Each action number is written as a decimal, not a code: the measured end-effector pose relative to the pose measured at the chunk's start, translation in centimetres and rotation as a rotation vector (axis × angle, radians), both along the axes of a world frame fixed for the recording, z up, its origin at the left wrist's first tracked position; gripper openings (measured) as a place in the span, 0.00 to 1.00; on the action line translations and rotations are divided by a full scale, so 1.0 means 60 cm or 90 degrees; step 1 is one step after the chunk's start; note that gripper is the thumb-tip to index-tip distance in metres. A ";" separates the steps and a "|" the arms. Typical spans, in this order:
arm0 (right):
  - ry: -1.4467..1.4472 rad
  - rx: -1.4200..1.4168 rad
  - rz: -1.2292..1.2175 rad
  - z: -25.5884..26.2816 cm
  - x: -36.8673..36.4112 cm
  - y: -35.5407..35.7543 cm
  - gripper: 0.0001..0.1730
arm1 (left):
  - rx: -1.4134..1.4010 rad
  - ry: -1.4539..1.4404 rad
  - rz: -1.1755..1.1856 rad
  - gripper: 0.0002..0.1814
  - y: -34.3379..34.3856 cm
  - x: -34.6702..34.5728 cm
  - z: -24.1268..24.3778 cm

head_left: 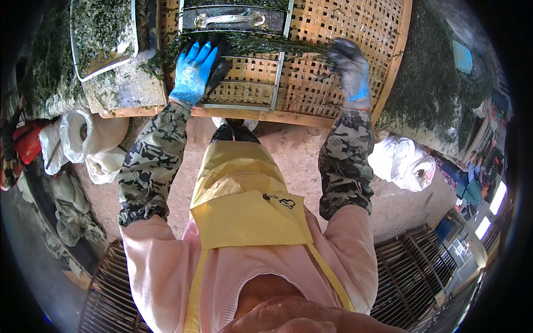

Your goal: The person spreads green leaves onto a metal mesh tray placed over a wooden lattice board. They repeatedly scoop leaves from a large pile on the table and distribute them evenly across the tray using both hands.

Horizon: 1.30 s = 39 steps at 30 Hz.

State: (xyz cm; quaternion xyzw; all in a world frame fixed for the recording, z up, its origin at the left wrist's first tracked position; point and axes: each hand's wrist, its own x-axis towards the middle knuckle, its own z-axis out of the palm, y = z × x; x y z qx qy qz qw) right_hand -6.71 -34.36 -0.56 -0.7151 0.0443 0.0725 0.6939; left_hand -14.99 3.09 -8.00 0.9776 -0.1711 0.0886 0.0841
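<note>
My left hand [193, 74], in a blue and black work glove, lies with its fingers apart over dark green plant strands [258, 43]. From there the wet-looking strands stretch rightward to my right hand [351, 70]. That hand wears a grey and blue glove, is blurred, and has its curled fingers closed around the strands' end. Beneath both hands is a woven bamboo screen [329, 23] with a wooden border. A thin metal frame [276, 83] lies on the screen. Beyond the strands, inside the frame, sits a dark block with a pale handle [230, 19].
Heaps of green plant matter rise left [41, 70] and right [420, 79]. A metal-rimmed tray [102, 37] stands left. White sacks [399, 162] flank me on the floor. Slatted racks [412, 266] stand behind me. At far right is a person [470, 179].
</note>
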 end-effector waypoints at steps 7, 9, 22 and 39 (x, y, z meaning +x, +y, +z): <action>-0.168 0.094 -0.499 -0.051 0.083 -0.199 0.12 | 0.050 0.004 0.038 0.26 0.000 -0.012 0.005; -0.290 -0.149 -0.373 -0.129 0.128 -0.375 0.14 | 0.044 0.002 0.029 0.26 -0.001 -0.006 -0.001; 0.232 0.197 -0.026 0.045 -0.034 0.229 0.16 | -0.047 -0.019 -0.013 0.24 -0.003 -0.005 0.019; -0.276 -0.687 0.238 0.065 0.009 0.432 0.13 | -0.230 -0.021 -0.067 0.25 0.010 -0.010 -0.012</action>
